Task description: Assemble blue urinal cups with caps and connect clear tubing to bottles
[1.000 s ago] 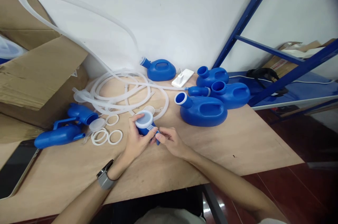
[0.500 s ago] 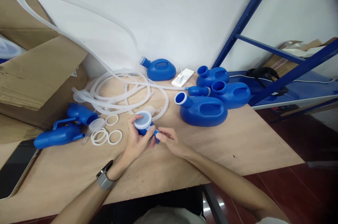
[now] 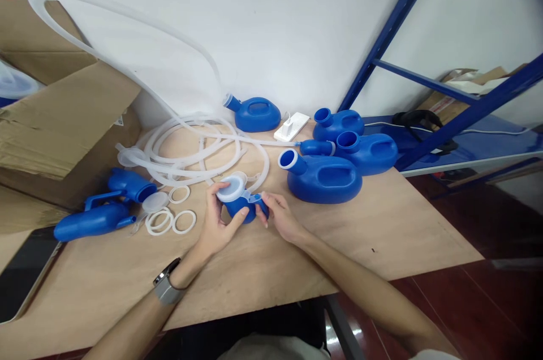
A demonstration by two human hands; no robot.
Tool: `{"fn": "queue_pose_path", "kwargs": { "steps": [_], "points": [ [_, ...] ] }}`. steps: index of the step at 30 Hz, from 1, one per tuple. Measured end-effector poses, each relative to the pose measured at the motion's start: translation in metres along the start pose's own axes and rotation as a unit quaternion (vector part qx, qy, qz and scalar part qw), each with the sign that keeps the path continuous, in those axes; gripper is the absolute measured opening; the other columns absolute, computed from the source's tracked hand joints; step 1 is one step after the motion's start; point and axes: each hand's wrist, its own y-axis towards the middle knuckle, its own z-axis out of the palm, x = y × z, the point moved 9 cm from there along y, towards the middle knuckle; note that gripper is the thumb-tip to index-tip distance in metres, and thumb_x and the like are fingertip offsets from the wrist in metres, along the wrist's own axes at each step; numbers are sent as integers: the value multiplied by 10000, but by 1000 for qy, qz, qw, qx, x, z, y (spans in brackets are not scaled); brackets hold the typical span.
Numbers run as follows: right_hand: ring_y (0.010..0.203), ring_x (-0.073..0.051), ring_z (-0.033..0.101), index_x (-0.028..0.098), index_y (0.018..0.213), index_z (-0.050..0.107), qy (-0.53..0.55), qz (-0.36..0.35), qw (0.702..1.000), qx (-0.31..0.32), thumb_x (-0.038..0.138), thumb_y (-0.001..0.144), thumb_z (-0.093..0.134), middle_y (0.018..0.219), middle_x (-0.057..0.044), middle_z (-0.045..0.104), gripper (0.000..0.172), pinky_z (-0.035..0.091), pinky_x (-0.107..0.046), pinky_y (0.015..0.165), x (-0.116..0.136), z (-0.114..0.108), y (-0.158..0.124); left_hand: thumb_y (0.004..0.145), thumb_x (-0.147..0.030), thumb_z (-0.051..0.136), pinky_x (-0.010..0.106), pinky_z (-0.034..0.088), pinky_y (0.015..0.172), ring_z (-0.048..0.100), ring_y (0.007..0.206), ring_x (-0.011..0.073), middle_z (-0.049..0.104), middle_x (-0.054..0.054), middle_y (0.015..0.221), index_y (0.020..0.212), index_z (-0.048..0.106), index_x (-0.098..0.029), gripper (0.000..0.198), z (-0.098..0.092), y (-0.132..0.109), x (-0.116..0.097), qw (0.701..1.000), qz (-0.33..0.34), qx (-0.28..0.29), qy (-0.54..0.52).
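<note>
My left hand is wrapped around a small blue funnel-shaped cup with a translucent white cap on top. My right hand pinches the cup's blue spout on its right side. Both hands hold it just above the wooden table, near the middle. A watch sits on my left wrist. Right behind the cup lies a coil of clear tubing.
Several blue urinal bottles lie to the right and at the back. White rings and two blue funnel parts lie on the left beside cardboard boxes. A white charger sits by the wall. A blue shelf frame stands right.
Both hands have turned the cup and raised it slightly toward the tubing. My right hand moved up and right along the spout.
</note>
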Motion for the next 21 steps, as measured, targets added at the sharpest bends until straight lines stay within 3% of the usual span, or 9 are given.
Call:
{"fn": "queue_pose_path", "kwargs": {
  "steps": [4,6,9,12,13,15,18,21],
  "points": [
    [458,-99,402,200,629,583,6,5,1000,-25,730,940,592,501,40,481,615,338,-261,478,-6,-13,5,794,-381,877,483,466,1144,560,1367,308,543,135,1392,1229,514,-252,581,2,1,-5,998,44,3,45],
    [490,-108,454,192,691,637,12,-17,999,-31,713,952,591,550,31,523,585,408,-265,520,-2,-15,7,775,-389,889,420,513,1066,597,1287,275,563,104,1326,1197,510,-258,582,-2,5,-5,999,35,-22,33],
    [610,-133,572,194,954,743,2,-48,998,-37,658,937,660,745,-1,657,471,530,-290,648,4,-16,9,751,-406,901,314,552,887,649,1051,195,589,40,1178,1132,481,-264,585,-9,13,-1,998,-14,-61,-17],
    [1022,-211,695,234,1236,727,-46,-67,996,-36,571,872,785,1145,-76,734,500,579,-355,937,5,-18,11,718,-403,922,261,540,788,648,931,157,612,-1,1082,1044,434,-267,602,-11,22,7,992,-65,-74,-73],
    [1162,-237,671,246,1289,708,-66,-71,995,-39,546,857,809,1268,-94,703,535,557,-380,1021,4,-20,11,706,-399,930,253,535,774,645,914,151,619,-10,1054,1014,419,-266,610,-12,23,10,990,-77,-82,-90],
    [1257,-259,637,265,1366,663,-96,-60,993,-37,517,844,830,1399,-111,630,604,538,-414,1075,-2,-22,12,689,-403,940,234,519,729,621,847,135,611,-32,963,949,403,-259,613,-17,25,20,980,-106,-113,-123],
    [1237,-252,648,276,1482,563,-111,-30,993,1,491,839,837,1401,-110,614,731,545,-430,1078,-11,-19,12,689,-464,931,223,485,662,551,736,115,559,-48,831,872,444,-232,569,-24,22,37,961,-168,-155,-155],
    [1354,-264,588,272,1522,516,-102,-31,994,19,496,873,801,1449,-111,609,743,512,-431,1138,-12,-17,10,687,-499,929,226,452,633,492,684,106,520,-48,764,800,489,-206,540,-25,22,40,964,-183,-141,-129]
  ]
}}
